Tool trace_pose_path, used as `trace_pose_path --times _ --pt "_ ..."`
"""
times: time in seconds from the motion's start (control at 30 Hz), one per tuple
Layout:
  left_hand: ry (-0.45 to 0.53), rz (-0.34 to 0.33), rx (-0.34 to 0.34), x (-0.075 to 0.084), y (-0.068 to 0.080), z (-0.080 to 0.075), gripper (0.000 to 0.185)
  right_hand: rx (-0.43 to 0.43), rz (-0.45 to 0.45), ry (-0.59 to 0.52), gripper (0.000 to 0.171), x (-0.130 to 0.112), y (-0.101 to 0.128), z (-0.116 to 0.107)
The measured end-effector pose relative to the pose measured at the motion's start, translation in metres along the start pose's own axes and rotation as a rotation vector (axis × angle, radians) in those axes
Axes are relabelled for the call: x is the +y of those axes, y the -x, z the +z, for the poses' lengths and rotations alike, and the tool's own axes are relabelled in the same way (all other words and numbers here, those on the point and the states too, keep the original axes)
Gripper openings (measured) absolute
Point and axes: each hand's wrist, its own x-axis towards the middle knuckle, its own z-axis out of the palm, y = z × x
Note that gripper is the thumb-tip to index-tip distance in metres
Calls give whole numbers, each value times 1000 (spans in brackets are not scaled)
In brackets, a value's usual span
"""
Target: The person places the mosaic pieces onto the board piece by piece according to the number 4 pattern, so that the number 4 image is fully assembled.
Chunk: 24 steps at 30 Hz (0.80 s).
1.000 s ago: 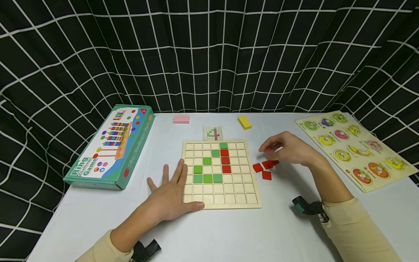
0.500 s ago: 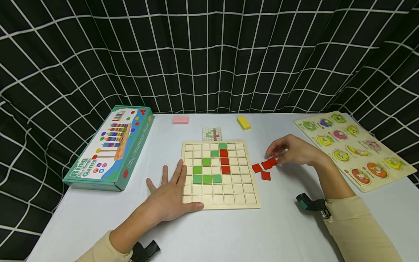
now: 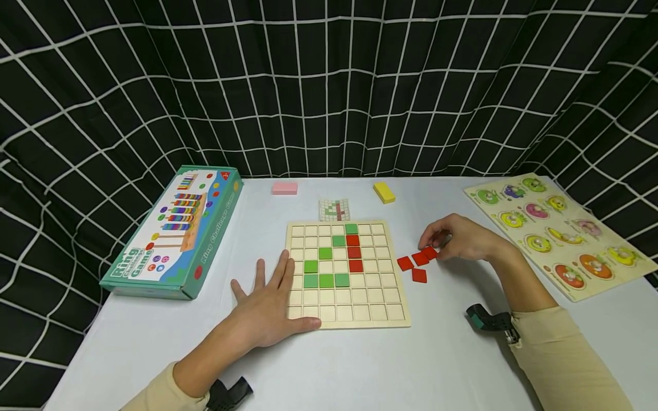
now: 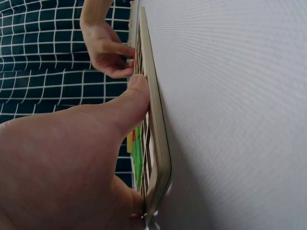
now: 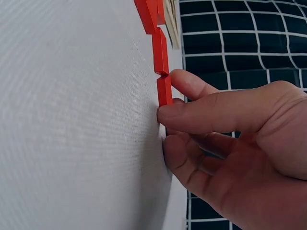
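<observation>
On the white tabletop (image 3: 360,365), my right hand (image 3: 465,237) pinches a red tile (image 3: 429,253) just right of the grid board (image 3: 347,273); my left hand (image 3: 267,302) lies flat, fingers straight, across the board's near-left corner.

Lighting was bright, even, from overhead; soft shadows only. Head view bowed at edges. Wrist views sharp, bg a bit soft.

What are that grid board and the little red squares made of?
The grid board looks like pale unfinished wood, probably plywood: light tan with a thick rounded edge. The red tiles seem to be painted wood or plastic, flat, thick-edged and matte; the right hand touches one.
</observation>
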Motion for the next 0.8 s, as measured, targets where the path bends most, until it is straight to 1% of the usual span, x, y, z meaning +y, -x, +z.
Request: trace_pose_path --times 0.43,0.8 --pt "-2 -1 -4 1 -1 -1 127 -12 -20 91 28 1 1 -1" --pt "-2 -4 1 0 -1 0 126 6 -35 141 27 1 1 -3"
